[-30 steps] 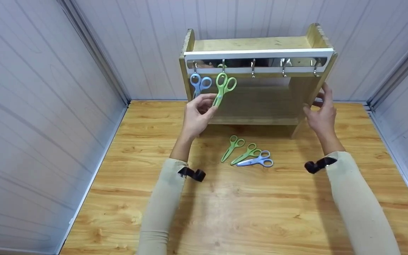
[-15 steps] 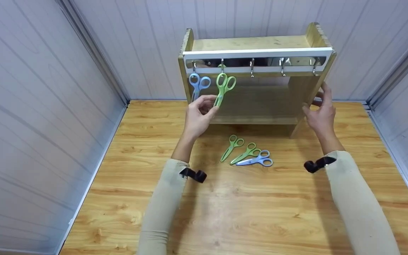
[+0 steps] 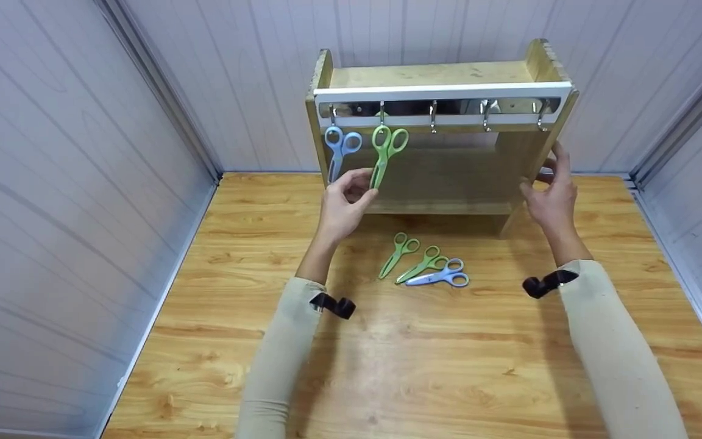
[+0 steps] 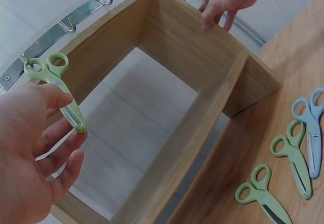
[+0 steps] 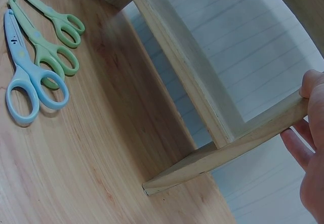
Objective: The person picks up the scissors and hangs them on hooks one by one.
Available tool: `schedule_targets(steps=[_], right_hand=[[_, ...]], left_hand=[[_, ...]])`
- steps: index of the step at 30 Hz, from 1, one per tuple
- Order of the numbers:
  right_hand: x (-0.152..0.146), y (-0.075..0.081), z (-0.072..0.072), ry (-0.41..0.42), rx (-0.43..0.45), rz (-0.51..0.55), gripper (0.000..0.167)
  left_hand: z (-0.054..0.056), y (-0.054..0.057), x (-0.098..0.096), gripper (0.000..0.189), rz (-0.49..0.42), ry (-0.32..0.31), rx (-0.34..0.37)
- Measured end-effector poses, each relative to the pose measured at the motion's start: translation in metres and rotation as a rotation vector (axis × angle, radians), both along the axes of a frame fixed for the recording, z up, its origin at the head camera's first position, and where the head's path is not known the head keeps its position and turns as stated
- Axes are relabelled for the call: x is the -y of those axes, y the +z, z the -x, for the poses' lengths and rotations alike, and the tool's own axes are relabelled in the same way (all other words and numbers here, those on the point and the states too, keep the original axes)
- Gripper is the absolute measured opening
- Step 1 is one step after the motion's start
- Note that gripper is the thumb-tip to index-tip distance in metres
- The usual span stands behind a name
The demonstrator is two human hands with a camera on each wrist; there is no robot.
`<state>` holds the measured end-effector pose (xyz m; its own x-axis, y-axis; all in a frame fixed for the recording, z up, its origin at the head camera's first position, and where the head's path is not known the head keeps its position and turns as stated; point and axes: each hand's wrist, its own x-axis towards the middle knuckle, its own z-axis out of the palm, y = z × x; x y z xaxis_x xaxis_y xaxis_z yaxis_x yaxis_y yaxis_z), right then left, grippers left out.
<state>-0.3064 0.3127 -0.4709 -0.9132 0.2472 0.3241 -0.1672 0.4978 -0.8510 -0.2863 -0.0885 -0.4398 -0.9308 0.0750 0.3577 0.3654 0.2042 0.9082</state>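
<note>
My left hand pinches the blade end of green scissors between thumb and fingers. One handle loop of these scissors is at the second hook from the left and appears to hang on it. Blue scissors hang from the leftmost hook, beside my left hand. On the other side, my right hand grips the right side panel of the wooden shelf, thumb at the front edge and fingers on the outer face.
Two green scissors and blue scissors lie on the wood-grain surface before the shelf. Three more hooks on the metal strip bear nothing. Panelled walls stand left, right and behind.
My left hand has slid slightly down toward the tips of the green scissors, whose loop stays at the second hook. My right hand keeps its grip on the shelf.
</note>
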Motion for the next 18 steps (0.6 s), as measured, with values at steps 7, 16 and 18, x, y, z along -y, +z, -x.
schedule_targets(steps=[7, 16, 18], right_hand=[[0.0026, -0.0015, -0.0005, -0.038, -0.039, 0.008, 0.087], [0.0023, -0.0014, -0.0008, -0.019, -0.046, -0.004, 0.087], [0.0014, -0.0015, -0.0001, -0.014, -0.040, -0.004, 0.088]], left_hand=[[-0.0003, -0.0049, 0.0025, 0.043, 0.005, -0.012, -0.024], [-0.0023, -0.0093, 0.0045, 0.050, 0.036, -0.020, -0.014], [-0.0024, -0.0101, 0.0046, 0.051, 0.039, -0.026, -0.010]])
